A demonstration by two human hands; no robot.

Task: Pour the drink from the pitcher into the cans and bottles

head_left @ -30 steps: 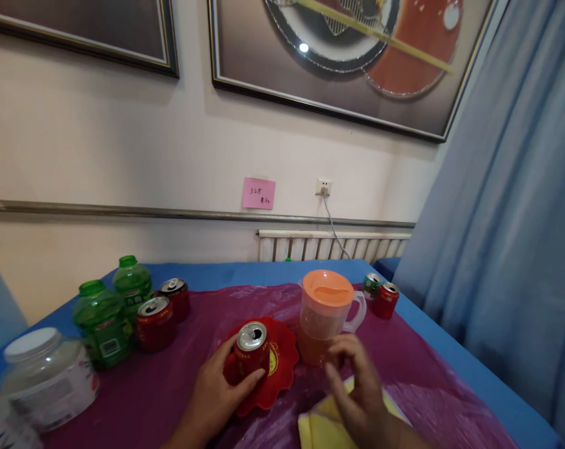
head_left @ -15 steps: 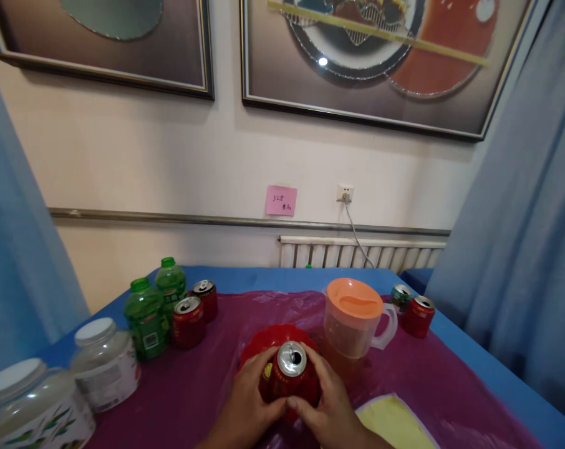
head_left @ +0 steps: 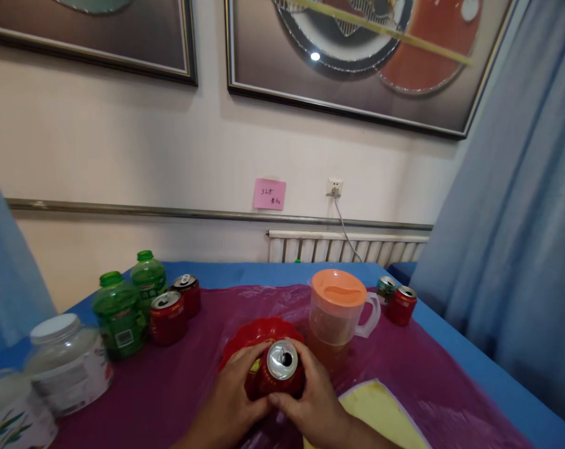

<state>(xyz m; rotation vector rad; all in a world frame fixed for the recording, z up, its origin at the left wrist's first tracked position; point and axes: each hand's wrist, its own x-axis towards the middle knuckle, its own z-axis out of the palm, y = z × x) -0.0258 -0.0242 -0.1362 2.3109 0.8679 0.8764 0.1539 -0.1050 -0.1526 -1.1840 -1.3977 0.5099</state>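
Note:
Between my two hands is a red drink can (head_left: 281,368) with an opened silver top, upright or nearly so. My left hand (head_left: 240,390) is wrapped round its left side, and my right hand (head_left: 313,390) grips its right side, thumbs close together at the front. Just behind the can lies a red scalloped dish (head_left: 261,329), partly covered by my hands and the can. To the right of the dish stands a clear pitcher (head_left: 332,321) with an orange lid and some amber liquid low inside. A pale yellow cloth (head_left: 380,411) lies beside my right forearm.
On the left stand two green bottles (head_left: 120,318), two red cans (head_left: 168,319) and two white-lidded jars (head_left: 70,368). A red can (head_left: 401,305) and a green can (head_left: 385,289) stand at the right. Purple plastic sheeting (head_left: 170,380) covers much of the blue table (head_left: 488,337).
The view has turned slightly right, so everything sits further left in the picture. Both hands keep hold of the can, which looks much the same.

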